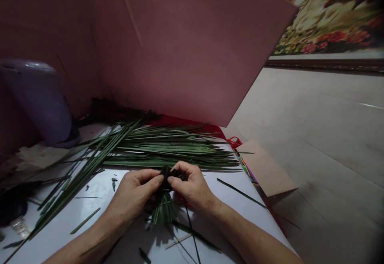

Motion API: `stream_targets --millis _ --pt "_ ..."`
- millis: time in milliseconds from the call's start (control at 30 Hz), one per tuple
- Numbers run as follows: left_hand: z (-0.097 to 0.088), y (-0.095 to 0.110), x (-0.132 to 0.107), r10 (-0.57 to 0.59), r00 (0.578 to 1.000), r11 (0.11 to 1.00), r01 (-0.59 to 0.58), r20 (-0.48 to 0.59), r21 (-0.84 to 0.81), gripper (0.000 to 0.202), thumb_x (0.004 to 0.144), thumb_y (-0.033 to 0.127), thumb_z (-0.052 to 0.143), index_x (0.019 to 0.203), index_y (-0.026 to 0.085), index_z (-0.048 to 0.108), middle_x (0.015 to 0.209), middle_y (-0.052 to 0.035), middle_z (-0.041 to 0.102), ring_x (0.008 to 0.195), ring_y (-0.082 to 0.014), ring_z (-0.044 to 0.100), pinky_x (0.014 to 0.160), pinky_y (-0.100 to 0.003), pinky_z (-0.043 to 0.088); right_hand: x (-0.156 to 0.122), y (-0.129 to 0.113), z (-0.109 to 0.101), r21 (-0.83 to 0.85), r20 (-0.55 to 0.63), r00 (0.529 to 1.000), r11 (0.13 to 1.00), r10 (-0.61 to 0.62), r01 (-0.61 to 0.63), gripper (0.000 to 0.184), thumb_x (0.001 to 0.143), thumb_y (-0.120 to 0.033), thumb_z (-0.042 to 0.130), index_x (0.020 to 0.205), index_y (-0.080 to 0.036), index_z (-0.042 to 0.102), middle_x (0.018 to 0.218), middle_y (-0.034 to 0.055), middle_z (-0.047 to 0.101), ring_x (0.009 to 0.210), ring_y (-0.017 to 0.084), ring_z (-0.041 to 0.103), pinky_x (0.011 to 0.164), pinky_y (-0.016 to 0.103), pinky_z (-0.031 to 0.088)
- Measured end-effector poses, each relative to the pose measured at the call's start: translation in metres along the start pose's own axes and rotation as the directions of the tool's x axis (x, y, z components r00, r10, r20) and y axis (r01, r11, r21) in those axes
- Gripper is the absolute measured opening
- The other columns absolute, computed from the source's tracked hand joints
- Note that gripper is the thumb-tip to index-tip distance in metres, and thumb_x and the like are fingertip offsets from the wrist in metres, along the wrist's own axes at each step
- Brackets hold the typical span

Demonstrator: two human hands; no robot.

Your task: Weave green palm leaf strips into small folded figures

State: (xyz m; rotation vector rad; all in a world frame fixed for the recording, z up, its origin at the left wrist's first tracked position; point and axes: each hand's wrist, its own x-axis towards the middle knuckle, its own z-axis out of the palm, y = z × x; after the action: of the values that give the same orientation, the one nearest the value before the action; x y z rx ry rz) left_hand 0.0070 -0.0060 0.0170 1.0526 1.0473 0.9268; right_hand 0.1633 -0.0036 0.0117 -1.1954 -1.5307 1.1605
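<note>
Between my two hands is a small piece of folded green palm leaf (163, 210), its lower end flaring out in pleats above the white tabletop. My left hand (136, 190) pinches its upper part from the left with thumb and index finger. From the right, my right hand (192, 186) pinches the same top part, thumb and fingertip close to the other hand's. The fingers partly cover the folds there. Just beyond the hands lies a pile of long green palm leaf strips (168, 148), with another bundle (84, 172) slanting across the left side.
A purple plastic container (42, 100) stands at the back left, near crumpled white paper (40, 156). Leaf scraps and a thin stick (179, 241) lie on the white tabletop (90, 200). Behind rises a pink board (186, 48). Brown cardboard (267, 168) sits past the right edge.
</note>
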Motion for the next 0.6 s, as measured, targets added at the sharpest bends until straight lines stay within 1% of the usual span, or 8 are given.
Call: stream_targets --millis 67,167,267,333,433,533,600 --pt "-0.0004 -0.0010 0.0006 0.010 1.000 1.000 -0.010 -0.013 -0.009 0.019 0.066 0.033 0.069 0.066 0.014 0.066 0.048 0.0045 0.050 0.041 -0.0061 0.040 0.039 -0.017 0.029 0.0004 0.0012 0.0005 0.001 -0.003 1.000 1.000 -0.002 0.002 0.007 0.071 -0.024 0.059 0.071 -0.018 0.056 0.057 -0.0055 0.050 0.043 0.006 0.040 0.043 0.019 0.033" --pt "-0.0013 -0.0024 0.0015 0.023 1.000 0.999 -0.023 0.008 -0.036 0.020 0.067 0.033 0.068 0.061 0.014 0.065 0.048 0.0046 0.051 0.042 -0.0062 0.042 0.040 -0.017 0.030 0.0008 0.0023 0.0007 0.007 -0.019 1.000 1.000 -0.014 0.014 0.006 0.071 -0.022 0.059 0.071 -0.017 0.056 0.058 -0.0051 0.051 0.046 0.007 0.041 0.045 0.018 0.034" --pt "-0.0020 -0.0041 0.0033 0.028 0.999 0.998 -0.026 0.036 -0.060 0.018 0.068 0.033 0.067 0.068 0.015 0.069 0.053 0.0022 0.059 0.046 -0.0087 0.049 0.043 -0.019 0.036 0.0013 0.0021 0.0006 0.010 -0.020 1.000 1.000 0.001 -0.001 0.007 0.071 -0.023 0.059 0.073 -0.017 0.058 0.057 -0.0050 0.051 0.046 0.007 0.041 0.045 0.019 0.034" --pt "-0.0023 -0.0057 0.0051 0.020 0.999 0.997 -0.017 0.033 -0.074 0.019 0.066 0.032 0.069 0.075 0.015 0.071 0.059 -0.0006 0.065 0.050 -0.0123 0.055 0.048 -0.022 0.041 0.0014 0.0010 0.0006 0.011 0.003 1.000 1.000 0.021 -0.021 0.008 0.072 -0.025 0.058 0.074 -0.017 0.059 0.054 -0.0059 0.049 0.044 0.007 0.040 0.044 0.019 0.033" --pt "-0.0023 -0.0082 0.0074 -0.004 1.000 0.993 0.002 -0.019 -0.116 0.027 0.059 0.031 0.074 0.080 0.015 0.071 0.064 -0.0034 0.070 0.056 -0.0179 0.061 0.052 -0.027 0.046 0.0010 -0.0012 0.0008 0.013 0.040 0.998 0.999 0.040 -0.040 0.009 0.073 -0.026 0.058 0.074 -0.017 0.058 0.052 -0.0062 0.046 0.043 0.007 0.039 0.043 0.018 0.032" --pt "-0.0020 -0.0087 0.0079 0.025 0.993 0.991 -0.040 -0.118 -0.128 0.026 0.053 0.028 0.078 0.074 0.015 0.068 0.060 -0.0012 0.069 0.051 -0.0149 0.059 0.048 -0.024 0.045 0.0007 -0.0023 0.0013 0.037 0.039 0.999 0.999 0.030 -0.031 0.009 0.074 -0.025 0.058 0.074 -0.017 0.058 0.056 -0.0050 0.048 0.046 0.007 0.039 0.043 0.018 0.032" --pt "-0.0017 -0.0077 0.0076 0.059 0.987 0.991 -0.075 -0.150 -0.107 0.023 0.053 0.027 0.078 0.069 0.015 0.065 0.054 0.0014 0.066 0.045 -0.0114 0.055 0.044 -0.021 0.042 0.0009 -0.0019 0.0017 0.059 0.028 1.000 0.998 0.009 -0.010 0.008 0.074 -0.024 0.058 0.074 -0.016 0.058 0.059 -0.0040 0.049 0.049 0.007 0.041 0.045 0.017 0.033"
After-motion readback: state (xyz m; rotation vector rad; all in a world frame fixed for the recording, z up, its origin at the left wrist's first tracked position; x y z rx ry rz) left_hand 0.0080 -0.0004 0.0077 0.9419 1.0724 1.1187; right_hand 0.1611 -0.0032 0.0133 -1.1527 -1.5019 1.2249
